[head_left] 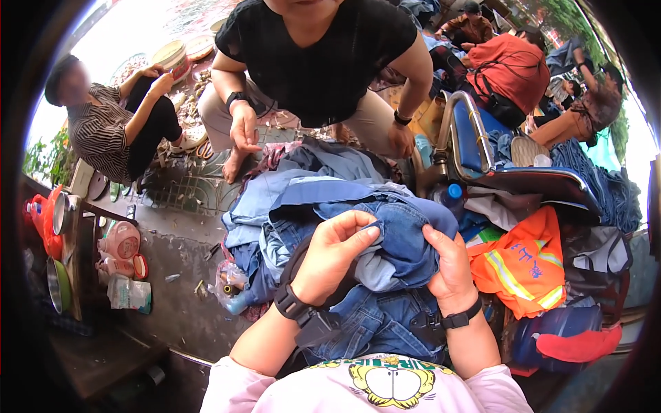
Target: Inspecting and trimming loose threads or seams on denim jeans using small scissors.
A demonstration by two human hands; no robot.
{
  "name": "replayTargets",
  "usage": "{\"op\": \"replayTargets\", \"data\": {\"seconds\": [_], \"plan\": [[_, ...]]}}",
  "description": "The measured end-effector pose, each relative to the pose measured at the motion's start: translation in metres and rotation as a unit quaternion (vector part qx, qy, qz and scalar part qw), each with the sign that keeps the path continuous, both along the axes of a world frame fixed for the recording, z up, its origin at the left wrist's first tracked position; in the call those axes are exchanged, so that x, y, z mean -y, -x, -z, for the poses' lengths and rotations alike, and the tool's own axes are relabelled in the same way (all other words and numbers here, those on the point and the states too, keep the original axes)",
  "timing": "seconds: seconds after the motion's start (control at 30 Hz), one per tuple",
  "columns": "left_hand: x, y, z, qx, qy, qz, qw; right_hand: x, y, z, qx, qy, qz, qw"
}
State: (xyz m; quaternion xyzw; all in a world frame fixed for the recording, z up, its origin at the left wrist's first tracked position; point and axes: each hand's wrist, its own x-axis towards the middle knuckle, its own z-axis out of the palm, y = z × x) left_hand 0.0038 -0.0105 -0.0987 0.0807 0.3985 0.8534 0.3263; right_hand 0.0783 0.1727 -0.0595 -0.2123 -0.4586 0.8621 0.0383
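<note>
A piece of blue denim clothing (407, 230) is spread between my two hands above my lap. My left hand (332, 260) pinches its left edge between thumb and bent fingers. On the other side, my right hand (451, 265) holds the right edge, thumb on top and fingers partly hidden under the cloth. Both wrists wear black straps. Under and beyond the denim lies a heap of light and dark blue clothes (256, 199). Blue jeans (368, 320) cover my lap.
A person in a black top (313, 62) stands bent over the heap. Another person (103, 131) sits at far left. At right are a blue chair (471, 138), an orange reflective vest (527, 265) and a blue-capped bottle (453, 196). Pink jugs (120, 241) stand left.
</note>
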Motion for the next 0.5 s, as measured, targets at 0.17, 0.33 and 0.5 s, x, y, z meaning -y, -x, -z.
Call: {"op": "replayTargets", "data": {"seconds": [0.17,0.33,0.5], "plan": [[0.002,0.000,0.004,0.031,-0.018,0.044,0.998,-0.008,0.005,0.010,0.001,0.024,0.002,1.000],[0.004,0.005,0.002,0.035,-0.002,0.067,0.997,-0.008,0.009,0.013,-0.004,0.035,-0.009,0.999],[0.003,0.008,0.001,0.057,0.003,0.081,0.995,-0.007,0.010,0.013,0.006,0.020,-0.013,1.000]]}}
